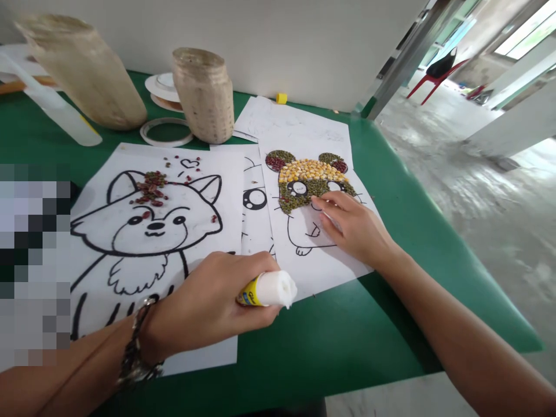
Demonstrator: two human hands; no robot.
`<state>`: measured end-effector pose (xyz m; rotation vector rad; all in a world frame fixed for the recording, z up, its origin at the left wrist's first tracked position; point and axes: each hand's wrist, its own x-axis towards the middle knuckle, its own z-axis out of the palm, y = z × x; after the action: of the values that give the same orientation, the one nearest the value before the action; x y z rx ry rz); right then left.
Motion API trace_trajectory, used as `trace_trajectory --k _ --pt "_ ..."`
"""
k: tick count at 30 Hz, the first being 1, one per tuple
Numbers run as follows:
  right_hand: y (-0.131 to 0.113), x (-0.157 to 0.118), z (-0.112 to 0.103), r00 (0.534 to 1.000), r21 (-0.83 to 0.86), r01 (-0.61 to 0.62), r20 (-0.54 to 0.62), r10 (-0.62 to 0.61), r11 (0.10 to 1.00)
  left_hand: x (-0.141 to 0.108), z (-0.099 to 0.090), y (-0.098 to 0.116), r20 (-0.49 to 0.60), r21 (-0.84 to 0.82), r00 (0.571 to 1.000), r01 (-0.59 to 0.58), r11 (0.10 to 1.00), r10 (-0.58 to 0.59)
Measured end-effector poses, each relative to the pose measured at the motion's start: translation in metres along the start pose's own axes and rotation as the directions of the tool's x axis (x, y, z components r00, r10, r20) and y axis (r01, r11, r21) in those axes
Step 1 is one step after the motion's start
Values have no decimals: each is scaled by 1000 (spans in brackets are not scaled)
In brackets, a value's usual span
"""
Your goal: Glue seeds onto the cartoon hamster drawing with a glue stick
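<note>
My left hand (pixel 221 295) is wrapped around a glue bottle (pixel 275 288) with a yellow label, its white end pointing right. My right hand (pixel 354 223) rests over a line drawing of a round-eared animal (pixel 313 260), thumb and fingers apart, a fingertip touching the green beans by the eyes. Yellow corn kernels (pixel 310 169) cover the animal's forehead; green beans (pixel 319 188) fill the band around the eyes, with red beans (pixel 274 164) in the ears. Under my left arm lies a fox-like drawing (pixel 147 237), where loose red and green beans (pixel 151 188) are heaped on the head.
Behind the papers stand two cloudy plastic jars (pixel 204 95), a white squeeze bottle (pixel 65 113) and a tape roll (pixel 166 132). A yellow cap (pixel 281 98) sits near the wall. The green table (pixel 417 231) ends at right; a red chair (pixel 438 75) is beyond.
</note>
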<state>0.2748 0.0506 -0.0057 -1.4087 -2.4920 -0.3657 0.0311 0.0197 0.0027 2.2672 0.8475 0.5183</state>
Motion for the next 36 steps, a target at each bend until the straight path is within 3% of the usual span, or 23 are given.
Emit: trace_trajectory --k 8,13,17,23,33,36 --pt "-2 1 0 999 -73 23 40 -20 997 -3 0 1 0 -22 1000 -18 1000 18" --pt "1 3 2 1000 54 2 27 -3 999 -3 1 -1 -7 -30 1000 -23 999 22" --pt "2 10 3 994 256 -89 -42 103 963 -4 1 -1 -2 -40 1000 -17 999 17" --pt "1 21 6 952 337 -252 -84 295 907 -1 1 0 8 -46 1000 -3 999 4" --pt "0 27 10 932 437 -273 -99 348 857 -2 -2 2 51 -7 997 55 998 -55" --pt "6 27 7 891 545 -313 -116 440 778 -2 -2 2 45 -1 997 58 998 -58"
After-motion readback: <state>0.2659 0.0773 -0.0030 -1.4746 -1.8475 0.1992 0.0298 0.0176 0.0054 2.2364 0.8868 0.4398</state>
